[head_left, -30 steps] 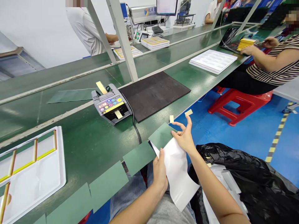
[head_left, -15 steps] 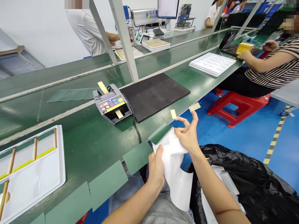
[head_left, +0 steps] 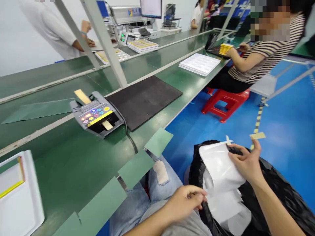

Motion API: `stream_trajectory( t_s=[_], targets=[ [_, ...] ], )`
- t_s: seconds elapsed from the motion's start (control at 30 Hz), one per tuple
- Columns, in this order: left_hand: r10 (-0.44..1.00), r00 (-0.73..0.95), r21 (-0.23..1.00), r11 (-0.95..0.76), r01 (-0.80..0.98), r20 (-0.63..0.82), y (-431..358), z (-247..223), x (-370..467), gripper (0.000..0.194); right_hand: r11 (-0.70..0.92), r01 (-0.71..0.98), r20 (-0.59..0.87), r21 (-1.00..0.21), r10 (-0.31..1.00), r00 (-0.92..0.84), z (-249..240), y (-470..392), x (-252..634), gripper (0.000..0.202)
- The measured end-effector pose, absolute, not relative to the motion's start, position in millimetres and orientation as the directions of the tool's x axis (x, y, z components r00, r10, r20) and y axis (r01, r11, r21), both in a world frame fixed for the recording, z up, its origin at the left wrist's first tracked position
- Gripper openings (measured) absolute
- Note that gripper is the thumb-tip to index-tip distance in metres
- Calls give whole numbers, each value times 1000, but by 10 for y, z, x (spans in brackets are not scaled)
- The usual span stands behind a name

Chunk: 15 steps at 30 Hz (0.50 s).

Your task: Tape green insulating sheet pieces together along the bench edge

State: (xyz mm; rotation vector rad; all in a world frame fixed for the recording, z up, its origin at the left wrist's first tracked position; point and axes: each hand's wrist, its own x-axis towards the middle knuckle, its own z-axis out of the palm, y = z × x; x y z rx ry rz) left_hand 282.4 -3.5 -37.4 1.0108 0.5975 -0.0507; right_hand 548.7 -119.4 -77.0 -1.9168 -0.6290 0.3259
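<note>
My right hand (head_left: 246, 160) pinches a glossy white backing sheet (head_left: 219, 164) over a black-lined bin. Small cream tape pieces stick to its fingertips, one tape piece (head_left: 258, 135) on the index finger. Near the bin's left rim is my left hand (head_left: 183, 201), fingers curled; whether anything thin is between them cannot be made out. Green film pieces (head_left: 136, 168) hang in a row along the table's front edge. A grey tape dispenser (head_left: 98, 114) on the green table has cream tape sticking out at front and back.
A black mat (head_left: 147, 101) lies beyond the dispenser's cable. White trays (head_left: 199, 64) are stacked farther along. At lower left is another tray (head_left: 22, 203). The black bag (head_left: 275, 183) stands at my right. A person in stripes (head_left: 261, 55) sits on a red stool (head_left: 223, 105).
My right hand has moved right and down with the white sheet, now above the bag. My left hand has let go of the sheet and moved lower right. The view has turned right.
</note>
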Motion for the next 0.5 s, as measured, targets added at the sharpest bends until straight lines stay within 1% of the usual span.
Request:
stream_trajectory(
  t_s=[0.03,0.07,0.1,0.17,0.27,0.33,0.4,0.5],
  targets=[
    [238,834,780,545,309,-497,-9,-370,2829,27,-479,345,87,-807,483,872,-859,-1458,5623,91],
    [257,827,786,535,309,-501,21,-368,2828,27,-639,380,101,-668,428,898,-940,-1721,5725,89],
    [285,819,799,518,306,-499,53,-366,2821,26,-716,356,101,-601,373,922,-1007,-1973,5790,91],
    [319,807,821,475,318,-497,124,-360,2779,28,-817,282,106,-502,266,958,-1089,-2401,5829,92],
    [341,785,835,404,374,-517,238,-316,2633,34,-874,183,136,-451,136,981,-1077,-2755,5803,89],
    [358,771,841,351,412,-527,317,-254,2478,39,-881,155,166,-447,89,982,-988,-2796,5819,86],
    [390,750,844,302,444,-534,403,-188,2287,43,-872,162,200,-462,75,977,-857,-2709,5883,83],
    [457,686,824,271,498,-566,552,-148,1957,45,-832,231,261,-505,108,959,-640,-2373,6010,78]
  ],
)
